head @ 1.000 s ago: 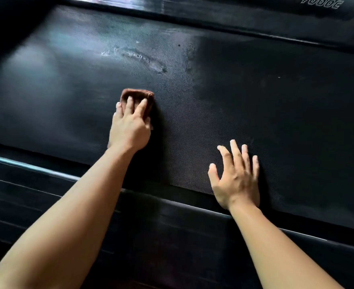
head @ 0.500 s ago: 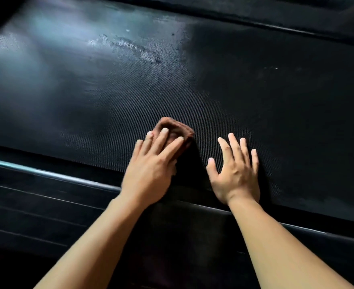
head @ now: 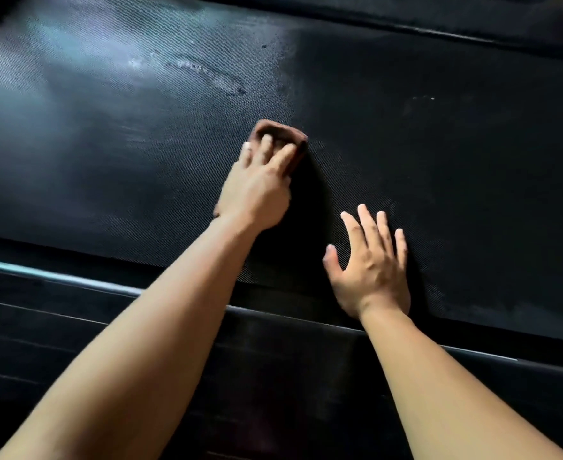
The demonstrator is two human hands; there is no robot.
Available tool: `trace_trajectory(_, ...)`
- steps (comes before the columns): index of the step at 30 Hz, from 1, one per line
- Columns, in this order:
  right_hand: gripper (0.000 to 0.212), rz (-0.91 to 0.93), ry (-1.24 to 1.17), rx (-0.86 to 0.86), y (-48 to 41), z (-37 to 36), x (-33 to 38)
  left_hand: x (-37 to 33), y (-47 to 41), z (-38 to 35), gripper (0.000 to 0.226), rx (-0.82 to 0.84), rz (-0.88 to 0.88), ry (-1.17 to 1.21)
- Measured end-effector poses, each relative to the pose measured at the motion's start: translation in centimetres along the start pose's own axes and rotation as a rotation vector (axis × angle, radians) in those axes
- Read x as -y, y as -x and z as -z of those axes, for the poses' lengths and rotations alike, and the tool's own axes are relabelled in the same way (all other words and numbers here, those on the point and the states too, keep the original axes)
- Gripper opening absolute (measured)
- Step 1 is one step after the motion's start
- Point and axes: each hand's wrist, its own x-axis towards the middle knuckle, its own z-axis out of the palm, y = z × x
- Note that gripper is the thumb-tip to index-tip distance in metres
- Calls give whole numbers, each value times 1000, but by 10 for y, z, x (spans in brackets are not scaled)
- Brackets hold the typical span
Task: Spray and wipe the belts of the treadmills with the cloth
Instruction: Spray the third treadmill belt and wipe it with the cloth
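**Clerk:** Moved since half a second ago?

**Checker:** Item one, cloth [head: 281, 132], brown, folded small. It has gone from near the belt's near edge, where it lay just beside the right fingertips, out toward the middle of the belt. Left hand [head: 256, 190] has travelled with it. Right hand [head: 373, 270] is unmoved.

**Clerk:** Entry for the left hand.

**Checker:** Palm down on the cloth, fingers [head: 266, 149] stretched forward and close together, pressing it onto the belt [head: 456, 154]. Cloth bunches up past the fingertips, and a corner of it shows beside the wrist. Thumb hidden.

**Clerk:** Right hand?

**Checker:** Flat on the belt, heel at its near edge. Fingers straight and spread apart, thumb out to the left. Holds nothing.

**Clerk:** Belt itself.

**Checker:** Black, finely textured weave. Left half carries a pale sheen of light, and the right half is darker. One whitish smear [head: 207, 73], elongated, toward the far edge, well apart from the cloth and beyond it to the left.

**Clerk:** Surroundings?

**Checker:** Near side rail [head: 74, 282], with a bright strip along its upper edge, running under both forearms. Dark side panel [head: 273, 386] with lengthwise lines below it. Far side rail [head: 456, 31], dark, along the belt's far edge.

**Clerk:** Cloth relative to the right hand?

**Checker:** Beyond it and to its left, apart, not touching.
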Motion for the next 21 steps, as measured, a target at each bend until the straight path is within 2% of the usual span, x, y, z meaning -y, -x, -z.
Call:
trace_trajectory(3,71,5,-1,-2,0,0,0,-27,35,-6,59,32,-196,21)
trace_trajectory(5,71,4,-4,-10,0,1,0,-29,74,-4,61,75,-235,52)
trace_trajectory(8,69,2,-21,-22,0,1,1,0,119,-2,59,51,-92,94)
trace_trajectory(11,66,11,-23,-35,0,0,1,37,123,7,56,-18,97,107)
trace_trajectory(18,66,6,-25,-43,0,-1,0,90,38,26,61,-70,354,94)
trace_trajectory(21,66,8,-24,-39,0,-1,0,78,-16,27,60,-41,346,83)
